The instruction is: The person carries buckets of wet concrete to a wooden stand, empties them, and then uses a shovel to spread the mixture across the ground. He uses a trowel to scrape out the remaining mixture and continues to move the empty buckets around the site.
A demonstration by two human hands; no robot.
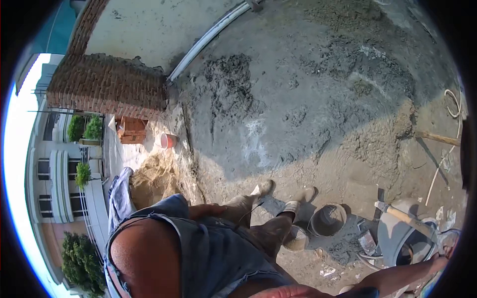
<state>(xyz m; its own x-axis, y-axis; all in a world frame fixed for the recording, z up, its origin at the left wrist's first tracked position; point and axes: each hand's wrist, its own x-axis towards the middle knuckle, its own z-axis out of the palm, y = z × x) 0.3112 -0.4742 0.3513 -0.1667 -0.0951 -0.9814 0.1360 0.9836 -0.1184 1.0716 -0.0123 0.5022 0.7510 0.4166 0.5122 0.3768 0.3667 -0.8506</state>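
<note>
At the right edge, at the end of my outstretched arm, my right hand [448,243] is closed round the far end of a wooden-handled tool [407,218]. The tool lies slanted above a large grey tub [387,236]; its head is too blurred to make out. My left hand [206,211] rests low by my thigh, partly behind my blue sleeveless top [218,253], and its fingers are not clear. Beside my boots stand a round bucket of grey mix [328,220] and a smaller pale container [296,239].
Wet grey mortar [298,94] covers much of the ground. A brick wall [109,87], white pipe [208,37], red bucket [168,141], brick stack [131,130] and sand pile [154,181] lie left. A wooden handle [437,137] and thin hose [437,174] are at right.
</note>
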